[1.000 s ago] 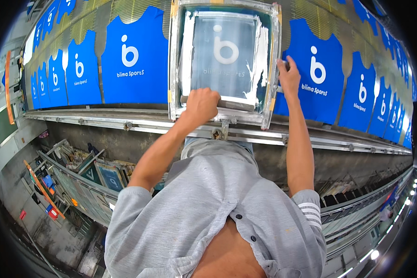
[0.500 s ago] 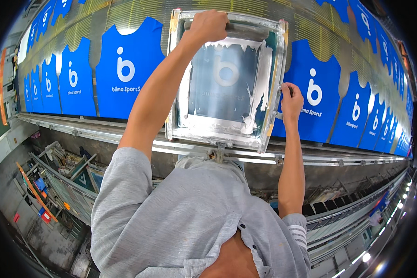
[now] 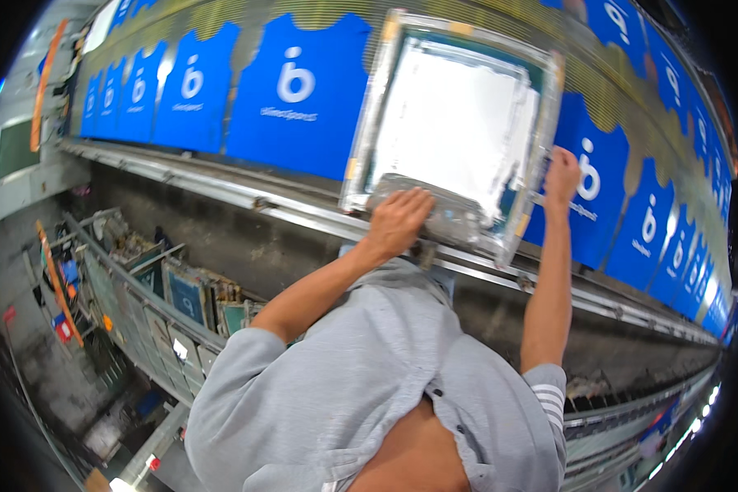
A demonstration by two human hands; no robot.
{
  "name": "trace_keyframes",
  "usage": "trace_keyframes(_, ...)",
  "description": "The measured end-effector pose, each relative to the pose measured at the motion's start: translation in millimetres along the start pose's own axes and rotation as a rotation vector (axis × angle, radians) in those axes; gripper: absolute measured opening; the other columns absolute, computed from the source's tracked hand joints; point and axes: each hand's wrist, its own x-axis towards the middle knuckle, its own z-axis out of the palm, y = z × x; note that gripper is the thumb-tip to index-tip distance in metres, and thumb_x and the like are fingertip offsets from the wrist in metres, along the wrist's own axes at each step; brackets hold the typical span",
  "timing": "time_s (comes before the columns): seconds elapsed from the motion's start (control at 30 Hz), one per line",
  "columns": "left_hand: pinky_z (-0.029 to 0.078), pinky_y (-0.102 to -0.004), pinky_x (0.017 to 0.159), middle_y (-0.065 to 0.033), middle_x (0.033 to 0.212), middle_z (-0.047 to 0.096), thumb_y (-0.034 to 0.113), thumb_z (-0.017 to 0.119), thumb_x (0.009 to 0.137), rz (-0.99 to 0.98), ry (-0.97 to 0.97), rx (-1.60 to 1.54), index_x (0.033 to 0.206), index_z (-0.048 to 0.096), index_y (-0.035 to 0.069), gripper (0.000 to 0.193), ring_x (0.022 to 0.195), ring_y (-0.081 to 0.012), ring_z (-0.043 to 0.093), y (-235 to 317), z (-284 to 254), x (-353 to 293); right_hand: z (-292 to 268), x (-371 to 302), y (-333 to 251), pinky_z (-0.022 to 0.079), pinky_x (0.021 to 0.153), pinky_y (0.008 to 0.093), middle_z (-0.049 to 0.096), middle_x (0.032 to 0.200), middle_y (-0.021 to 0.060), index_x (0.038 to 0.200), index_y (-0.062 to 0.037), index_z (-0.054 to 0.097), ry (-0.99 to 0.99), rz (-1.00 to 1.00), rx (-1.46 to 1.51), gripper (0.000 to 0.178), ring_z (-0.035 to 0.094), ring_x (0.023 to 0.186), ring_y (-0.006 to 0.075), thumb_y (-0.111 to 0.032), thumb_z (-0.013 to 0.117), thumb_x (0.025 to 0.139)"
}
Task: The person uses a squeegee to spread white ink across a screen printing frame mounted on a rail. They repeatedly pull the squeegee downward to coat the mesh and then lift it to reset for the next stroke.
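Where blue shirts (image 3: pixel 295 90) lie, hands on frame (image 3: pixel 455 123).

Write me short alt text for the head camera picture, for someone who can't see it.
A person in a grey shirt leans over a long table, left hand on the near edge of a metal printing frame and right hand gripping its right side. The frame lies over one of a row of blue shirts with white logos.

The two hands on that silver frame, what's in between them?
Head view: between the left hand and right hand runs the near edge of the screen frame, with the squeegee and white-inked mesh.
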Motion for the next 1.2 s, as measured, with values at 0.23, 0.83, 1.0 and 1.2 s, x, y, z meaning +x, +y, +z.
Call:
trace_keyframes(0.23, 0.057, -0.0444, 0.076, -0.0116, 0.106, 0.075, -0.004, 0.060, 0.075, -0.081, -0.250, -0.079, 0.112, 0.072, 0.010, 0.042, 0.091, -0.0319, 0.072, -95, -60, 9, 69, -42, -51, 0.054, 0.079, 0.0355, 0.076, 0.096, 0.0125, 0.101, -0.0002, 0.075, 0.019, -0.060, 0.042, 0.022, 0.071, 0.087, 0.0229, -0.019, 0.066, 0.094)
trace_keyframes(0.83, 0.053, -0.0472, 0.063, -0.0116, 0.082, 0.073, 0.000, 0.061, 0.073, -0.098, -0.344, 0.129, 0.092, 0.074, 0.011, 0.025, 0.073, -0.0343, 0.070, -287, -173, -30, 277, -162, -150, 0.053, 0.071, 0.0404, 0.073, 0.085, 0.0183, 0.093, 0.0010, 0.073, 0.045, -0.070, 0.135, 0.022, 0.071, 0.078, 0.0328, -0.019, 0.063, 0.093)
trace_keyframes(1.0, 0.054, -0.0475, 0.064, -0.0120, 0.087, 0.073, 0.001, 0.060, 0.074, -0.081, -0.251, 0.089, 0.090, 0.072, 0.008, 0.021, 0.078, -0.0338, 0.071, -281, -170, -36, 291, -149, -135, 0.054, 0.074, 0.0454, 0.074, 0.086, 0.0175, 0.094, -0.0047, 0.075, 0.114, -0.204, -0.015, 0.024, 0.069, 0.080, 0.0407, -0.023, 0.059, 0.094)
trace_keyframes(1.2, 0.054, -0.0464, 0.065, -0.0136, 0.082, 0.073, 0.002, 0.064, 0.068, -0.144, -0.391, 0.079, 0.092, 0.076, 0.011, 0.028, 0.075, -0.0359, 0.070, -285, -173, -50, 272, -174, -185, 0.054, 0.079, 0.0424, 0.073, 0.097, 0.0114, 0.098, -0.0102, 0.076, 0.089, -0.459, -0.405, 0.026, 0.069, 0.096, 0.0341, -0.032, 0.063, 0.095)
